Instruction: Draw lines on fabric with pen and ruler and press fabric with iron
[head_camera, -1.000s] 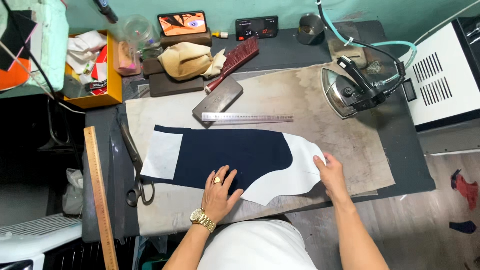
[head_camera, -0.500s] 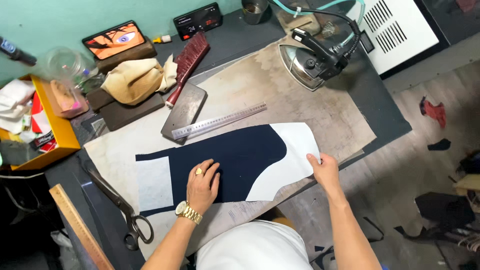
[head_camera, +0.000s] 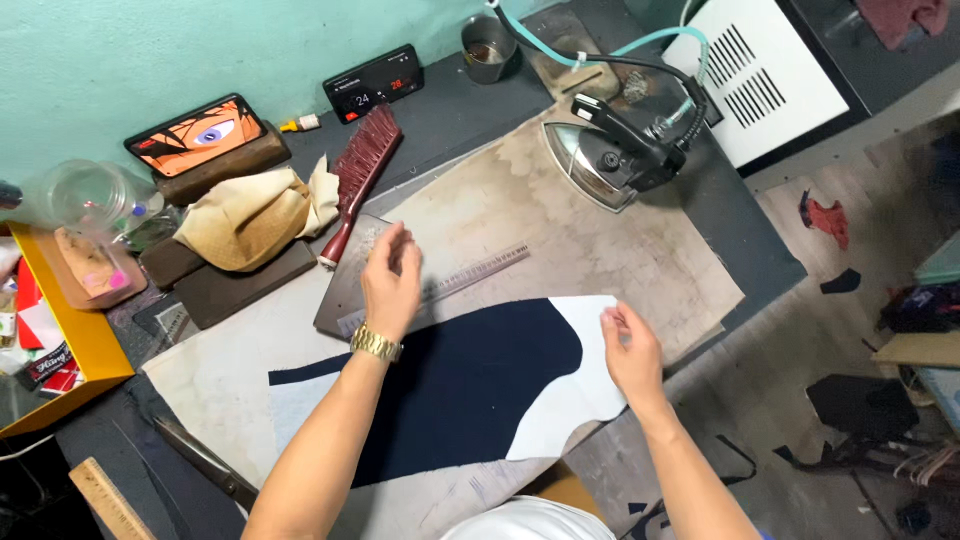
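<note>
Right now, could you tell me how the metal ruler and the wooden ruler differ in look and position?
The metal ruler is silvery and thin; the wooden ruler is tan and thicker. The metal ruler lies on the stained pressing cloth with the left hand over one end; the wooden ruler sits at the table's near-left edge, away from both hands and partly out of view. Both are straight and lie flat.

Left hand (head_camera: 392, 282) over steel ruler (head_camera: 470, 279); right hand (head_camera: 630, 350) on navy fabric piece (head_camera: 465, 385).
</note>
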